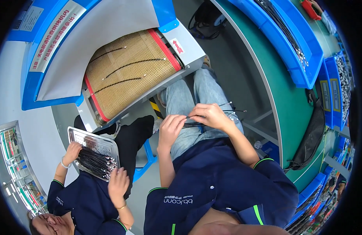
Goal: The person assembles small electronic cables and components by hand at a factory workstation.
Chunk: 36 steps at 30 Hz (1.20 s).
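Above my lap, my left hand (171,130) and my right hand (212,116) are close together, fingers pinched on a thin black cable (187,117). The fingertips hide most of the spot where they grip it. Below them, more black cables (193,125) lie across my jeans, and cable ends (239,111) stick out past my right hand. Ahead of me, several black cables (134,62) with small metal ends rest spaced apart on the tan mesh conveyor belt (149,84).
A co-worker at my left holds a perforated metal tray (115,149) of black cables. The blue machine hood (165,13) covers the belt's far part. At my right, a green table (263,43) bears blue bins (306,80) and a black pouch (309,137). A blue stool (147,158) stands between us.
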Motion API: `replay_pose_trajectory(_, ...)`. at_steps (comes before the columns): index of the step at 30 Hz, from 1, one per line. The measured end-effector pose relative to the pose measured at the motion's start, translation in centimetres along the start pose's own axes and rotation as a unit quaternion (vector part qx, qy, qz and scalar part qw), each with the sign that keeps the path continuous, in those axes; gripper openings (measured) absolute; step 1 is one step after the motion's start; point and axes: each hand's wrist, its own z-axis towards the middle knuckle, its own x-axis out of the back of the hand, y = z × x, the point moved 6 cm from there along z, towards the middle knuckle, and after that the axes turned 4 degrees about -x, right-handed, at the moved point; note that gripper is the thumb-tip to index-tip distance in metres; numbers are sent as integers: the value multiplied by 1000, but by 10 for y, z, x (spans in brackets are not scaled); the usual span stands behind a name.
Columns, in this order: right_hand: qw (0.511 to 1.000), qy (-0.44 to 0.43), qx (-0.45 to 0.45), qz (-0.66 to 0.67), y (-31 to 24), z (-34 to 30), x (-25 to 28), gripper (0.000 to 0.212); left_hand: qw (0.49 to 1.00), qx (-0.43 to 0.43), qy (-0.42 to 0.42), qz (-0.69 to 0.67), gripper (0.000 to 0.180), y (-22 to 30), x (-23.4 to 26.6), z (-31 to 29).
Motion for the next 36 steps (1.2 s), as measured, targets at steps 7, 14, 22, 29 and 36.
replay_pose_trajectory(7,1000,-8,3,18,-33,30,5,10,999,-14,36,-3,16,1,41,13)
replay_pose_trajectory(14,1000,17,-21,4,-16,11,-1,7,997,-45,54,11,19,-4,35,-2)
replay_pose_trajectory(22,1000,-14,-24,9,10,-19,5,9,997,-49,48,28,17,7,-1,-16)
replay_pose_trajectory(29,998,20,-61,-19,39,-26,36,10,997,35,58,34,17,-24,17,-30)
replay_pose_trajectory(36,996,36,-76,6,39,-28,44,17,992,81,94,6,12,-47,10,-35)
